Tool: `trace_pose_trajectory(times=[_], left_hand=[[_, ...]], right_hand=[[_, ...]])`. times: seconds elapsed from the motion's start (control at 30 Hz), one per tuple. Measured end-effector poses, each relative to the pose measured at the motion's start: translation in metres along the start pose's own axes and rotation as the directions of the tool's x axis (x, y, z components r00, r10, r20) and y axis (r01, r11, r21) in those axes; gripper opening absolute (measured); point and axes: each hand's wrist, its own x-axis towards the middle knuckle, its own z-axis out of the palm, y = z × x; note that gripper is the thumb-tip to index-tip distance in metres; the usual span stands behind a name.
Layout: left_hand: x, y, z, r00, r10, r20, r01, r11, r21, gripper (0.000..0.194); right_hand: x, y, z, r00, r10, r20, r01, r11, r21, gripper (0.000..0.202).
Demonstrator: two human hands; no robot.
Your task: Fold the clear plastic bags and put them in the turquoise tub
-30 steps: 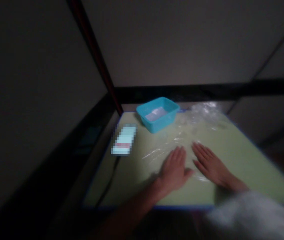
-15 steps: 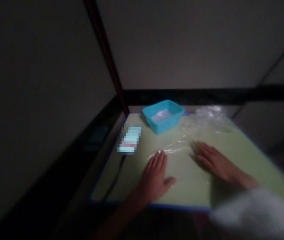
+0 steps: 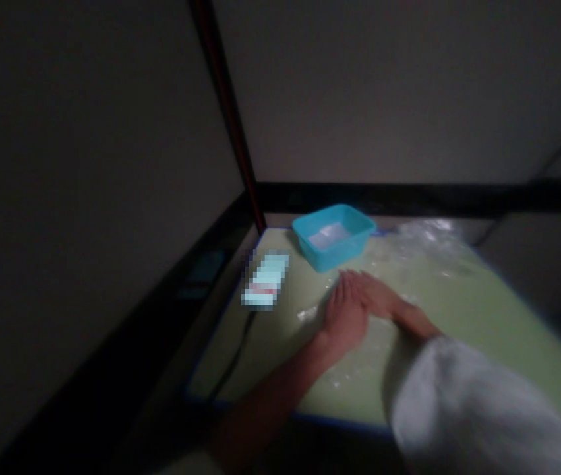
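"Head view: how were the fingers set?"

"Left hand (image 3: 347, 315) and right hand (image 3: 378, 296) were overlapped, fingers extended, nothing visibly gripped; clear plastic film (image 3: 306, 315) was spread around them on the tabletop (image 3: 478, 303). Even, flat-palmed pressure was judged best."

Table (image 3: 458, 316): pale yel-grn, plain, w/ blue edging (image 3: 339, 423). Tub (image 3: 344, 254): turquoise, solid col., w/ whitish sheet (image 3: 329, 235) inside. Plastic film (image 3: 310, 313): clear, white glints; crumpled plastic (image 3: 431, 241) at back same, a bit greyer. Lit screen (image 3: 266, 280): lt. mint, pixelated blocks, one pinkish-red band. Cable (image 3: 235, 359): blk. R sleeve (image 3: 472, 409): grey-wht. Wall (image 3: 383, 99): dk. grey, w/ blk. horiz. band (image 3: 458, 198); corner strip (image 3: 228, 105) dk. red.
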Motion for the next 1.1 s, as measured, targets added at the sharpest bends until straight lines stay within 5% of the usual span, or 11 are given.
trace_pose_trajectory(times=[0.2,0.63,0.77,0.9,1.0,1.1], left_hand=[[-0.015,-0.010,0.014,0.998,-0.060,-0.016,0.060,0.998,0.020,0.066],[-0.077,-0.080,-0.008,0.995,-0.097,0.007,0.098,0.994,-0.057,0.063],[-0.085,-0.075,-0.023,0.999,-0.001,-0.034,-0.008,0.969,-0.247,0.055],[-0.100,-0.059,-0.037,0.984,0.173,-0.049,-0.178,0.897,-0.405,0.039],[-0.107,-0.049,-0.042,0.956,0.291,-0.024,-0.270,0.849,-0.454,0.033],[-0.108,-0.041,-0.042,0.947,0.321,0.009,-0.284,0.849,-0.445,0.033]], right_hand=[[-0.005,0.002,0.002,1.000,0.026,0.005,-0.026,0.999,-0.019,0.052],[-0.007,-0.004,-0.014,0.996,0.056,-0.064,-0.052,0.996,0.069,0.052],[-0.032,-0.024,-0.056,0.997,0.037,-0.067,-0.029,0.992,0.119,0.050],[-0.077,-0.063,-0.097,0.992,-0.070,0.101,0.067,0.997,0.040,0.025],[-0.107,-0.084,-0.100,0.971,-0.067,0.229,0.092,0.991,-0.100,0.014],[-0.125,-0.089,-0.087,0.976,-0.029,0.215,0.083,0.965,-0.249,0.014]])
